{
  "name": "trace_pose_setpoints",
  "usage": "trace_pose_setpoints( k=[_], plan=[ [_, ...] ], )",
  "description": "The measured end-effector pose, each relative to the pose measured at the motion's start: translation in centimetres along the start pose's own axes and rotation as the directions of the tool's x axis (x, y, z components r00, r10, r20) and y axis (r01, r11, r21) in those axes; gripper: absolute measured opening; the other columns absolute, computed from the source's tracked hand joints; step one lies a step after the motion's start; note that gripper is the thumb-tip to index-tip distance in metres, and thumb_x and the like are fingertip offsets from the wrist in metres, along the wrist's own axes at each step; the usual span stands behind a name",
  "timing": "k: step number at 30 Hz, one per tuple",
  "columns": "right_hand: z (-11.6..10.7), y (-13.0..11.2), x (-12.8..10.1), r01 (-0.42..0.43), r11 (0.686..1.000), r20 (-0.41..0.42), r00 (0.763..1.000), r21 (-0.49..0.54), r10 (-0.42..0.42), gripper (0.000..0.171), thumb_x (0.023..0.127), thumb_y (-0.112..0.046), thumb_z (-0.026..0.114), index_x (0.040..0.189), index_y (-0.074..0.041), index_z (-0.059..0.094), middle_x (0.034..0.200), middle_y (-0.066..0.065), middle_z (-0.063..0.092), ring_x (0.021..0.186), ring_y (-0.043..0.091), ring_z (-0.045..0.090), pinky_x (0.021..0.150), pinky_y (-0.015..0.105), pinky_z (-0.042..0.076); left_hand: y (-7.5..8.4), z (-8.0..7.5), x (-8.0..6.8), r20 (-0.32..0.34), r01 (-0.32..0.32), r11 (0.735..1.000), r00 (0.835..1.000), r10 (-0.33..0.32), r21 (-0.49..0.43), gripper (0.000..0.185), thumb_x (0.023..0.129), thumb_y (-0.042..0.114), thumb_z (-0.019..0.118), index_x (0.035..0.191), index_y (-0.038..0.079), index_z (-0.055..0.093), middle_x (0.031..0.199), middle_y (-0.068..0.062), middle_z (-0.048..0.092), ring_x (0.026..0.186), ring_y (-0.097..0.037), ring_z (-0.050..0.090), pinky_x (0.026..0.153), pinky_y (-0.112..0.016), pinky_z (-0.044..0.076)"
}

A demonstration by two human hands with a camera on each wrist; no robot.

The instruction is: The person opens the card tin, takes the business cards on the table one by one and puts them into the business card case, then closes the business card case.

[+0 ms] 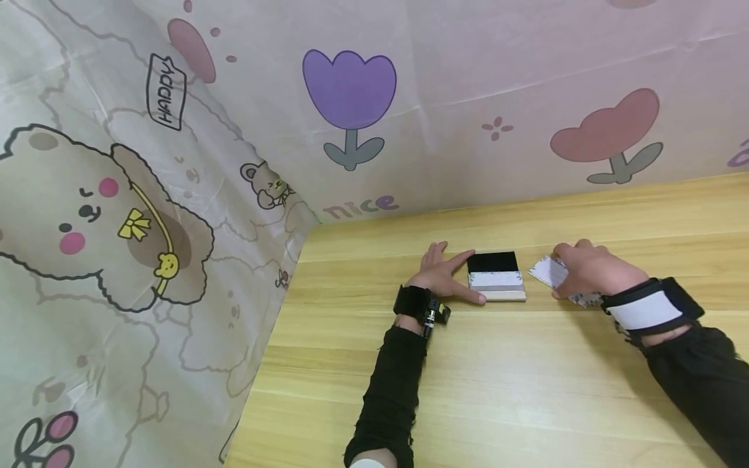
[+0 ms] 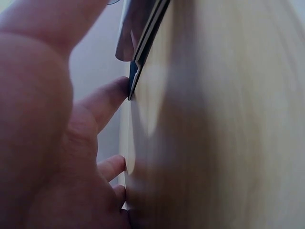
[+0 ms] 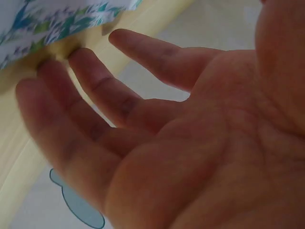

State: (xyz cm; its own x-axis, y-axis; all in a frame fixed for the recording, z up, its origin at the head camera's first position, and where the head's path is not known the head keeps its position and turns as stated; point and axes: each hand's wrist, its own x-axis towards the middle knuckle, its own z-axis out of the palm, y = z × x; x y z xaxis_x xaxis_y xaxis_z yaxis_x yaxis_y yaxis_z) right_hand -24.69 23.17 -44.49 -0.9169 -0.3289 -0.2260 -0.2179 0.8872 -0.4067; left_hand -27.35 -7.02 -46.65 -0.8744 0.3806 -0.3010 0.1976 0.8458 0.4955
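A flat, silver-edged case (image 1: 499, 296) lies on the table, black at the back and holding white patterned cards (image 1: 497, 279) at the front. My left hand (image 1: 435, 278) is spread at its left side, thumb by the front corner and index fingertip by the back corner. The left wrist view shows that index fingertip (image 2: 123, 86) right at the case's thin edge (image 2: 138, 71). To the right, my right hand (image 1: 597, 270) holds a white patterned card (image 1: 548, 270) between thumb and fingers, palm over it. Its teal leaf print (image 3: 71, 28) shows in the right wrist view, beside the bent fingertips.
The wooden table (image 1: 497, 390) meets a patterned cloth wall (image 1: 445, 130) close behind the case. Another printed cloth (image 1: 193, 364) hangs along the table's left edge. Both wrists wear dark straps, the right one with a white patch (image 1: 646, 310).
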Motion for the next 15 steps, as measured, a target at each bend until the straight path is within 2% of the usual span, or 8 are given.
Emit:
trace_pose_setpoints(
  k=[3,8,12,15],
  plan=[
    [0.01,-0.11,0.14,0.013,1.0,-0.003,1.0,0.01,-0.013,0.08,0.073,-0.017,0.092,0.13,0.019,0.049,0.098,0.033,0.052,0.082,0.041,0.056,0.06,0.044,0.053,0.0,-0.06,-0.02,-0.001,0.001,1.0,1.0,-0.001,-0.008,0.108,0.069,0.061,0.091,0.158,0.054,0.031,0.173,0.0,-0.002,0.158,-0.021,-0.009,0.124,-0.06,0.014],
    [-0.41,0.01,0.33,-0.003,0.999,0.032,0.999,0.039,0.002,0.077,0.078,-0.011,0.088,0.133,0.022,0.044,0.101,0.035,0.058,0.083,0.04,0.058,0.062,0.045,0.055,0.02,-0.16,-0.1,0.004,0.004,1.0,1.0,-0.004,-0.027,0.108,0.069,0.06,0.091,0.158,0.054,0.031,0.173,0.001,-0.002,0.158,-0.021,-0.009,0.123,-0.062,0.013],
    [-0.58,0.18,0.32,-0.032,0.997,0.053,0.998,0.07,0.028,0.08,0.08,-0.018,0.086,0.134,0.021,0.042,0.102,0.033,0.06,0.082,0.038,0.06,0.061,0.044,0.055,0.14,-0.23,-0.26,0.003,0.003,1.0,1.0,-0.003,-0.03,0.108,0.069,0.06,0.091,0.159,0.053,0.032,0.173,0.0,-0.002,0.158,-0.022,-0.008,0.123,-0.063,0.015],
    [-0.63,0.1,0.21,-0.038,0.996,0.045,0.998,0.081,0.034,0.071,0.087,-0.026,0.078,0.13,0.021,0.046,0.096,0.028,0.061,0.077,0.034,0.061,0.057,0.041,0.055,0.21,-0.23,-0.36,0.001,0.005,1.0,1.0,-0.005,-0.028,0.107,0.069,0.06,0.091,0.158,0.052,0.033,0.173,0.0,-0.001,0.158,-0.023,-0.007,0.122,-0.063,0.015]
  ],
)
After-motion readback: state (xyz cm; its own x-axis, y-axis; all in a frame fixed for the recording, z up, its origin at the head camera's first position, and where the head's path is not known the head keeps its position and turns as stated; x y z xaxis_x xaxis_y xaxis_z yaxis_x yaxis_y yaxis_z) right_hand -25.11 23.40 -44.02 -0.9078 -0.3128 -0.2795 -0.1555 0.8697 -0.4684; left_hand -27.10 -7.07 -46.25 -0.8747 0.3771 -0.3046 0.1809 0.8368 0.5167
